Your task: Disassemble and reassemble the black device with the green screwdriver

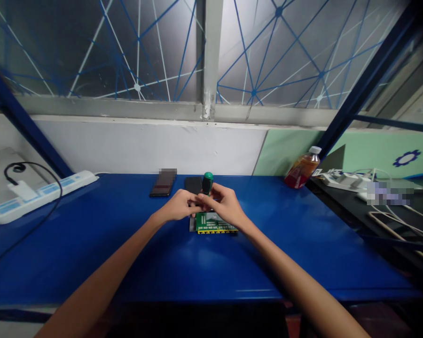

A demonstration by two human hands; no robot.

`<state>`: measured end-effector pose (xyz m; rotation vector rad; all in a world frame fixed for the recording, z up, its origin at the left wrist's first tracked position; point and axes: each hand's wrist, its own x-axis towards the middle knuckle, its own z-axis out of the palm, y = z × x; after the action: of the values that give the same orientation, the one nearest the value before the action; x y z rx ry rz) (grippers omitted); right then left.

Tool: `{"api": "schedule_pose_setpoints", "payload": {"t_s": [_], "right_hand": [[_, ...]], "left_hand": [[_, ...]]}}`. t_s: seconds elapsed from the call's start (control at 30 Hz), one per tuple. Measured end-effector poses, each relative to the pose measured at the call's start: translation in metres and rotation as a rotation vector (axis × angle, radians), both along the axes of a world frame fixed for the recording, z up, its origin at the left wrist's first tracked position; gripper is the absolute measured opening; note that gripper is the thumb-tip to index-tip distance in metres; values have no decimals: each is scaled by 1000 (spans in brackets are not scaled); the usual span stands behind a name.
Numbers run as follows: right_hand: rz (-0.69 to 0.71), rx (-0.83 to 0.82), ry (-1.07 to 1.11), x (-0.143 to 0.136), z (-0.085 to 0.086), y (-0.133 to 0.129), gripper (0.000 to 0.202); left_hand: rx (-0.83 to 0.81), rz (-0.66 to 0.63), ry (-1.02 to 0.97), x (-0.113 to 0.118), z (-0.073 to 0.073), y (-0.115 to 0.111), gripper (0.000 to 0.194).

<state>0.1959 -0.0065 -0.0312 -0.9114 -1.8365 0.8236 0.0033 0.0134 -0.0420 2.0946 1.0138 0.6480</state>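
A green circuit board [213,223] lies flat on the blue table [127,244], near its middle. Directly above the board, my right hand [225,205] grips a screwdriver [207,181] with a green and black handle, held upright. My left hand [179,205] meets it from the left, its fingers pinched at the screwdriver's shaft just over the board. The tip of the tool is hidden by my fingers.
Two dark phones [163,183] lie behind the board. A white power strip [38,193] with a black cable sits at the left. A bottle of orange liquid [302,168] stands at the right rear, with more cables and a strip [341,179] beyond it.
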Motion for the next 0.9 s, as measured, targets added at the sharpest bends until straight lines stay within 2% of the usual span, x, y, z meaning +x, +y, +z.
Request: {"api": "schedule_pose_setpoints", "payload": {"t_s": [0.27,0.53,0.77,0.9], "right_hand": [[-3,-1,2,0,2,0,26],[-26,21,-29,0,1,0,29],[-39,9,-30,0,1,0,30],[-42,-4,-7,1,2,0,30]], "left_hand": [[44,-42,14,1,1,-1,16],[40,23,-16,1,-2,1,18],[94,-6,20,0,6,-2,14],[61,-41,54,-2,8,-2,21]]}}
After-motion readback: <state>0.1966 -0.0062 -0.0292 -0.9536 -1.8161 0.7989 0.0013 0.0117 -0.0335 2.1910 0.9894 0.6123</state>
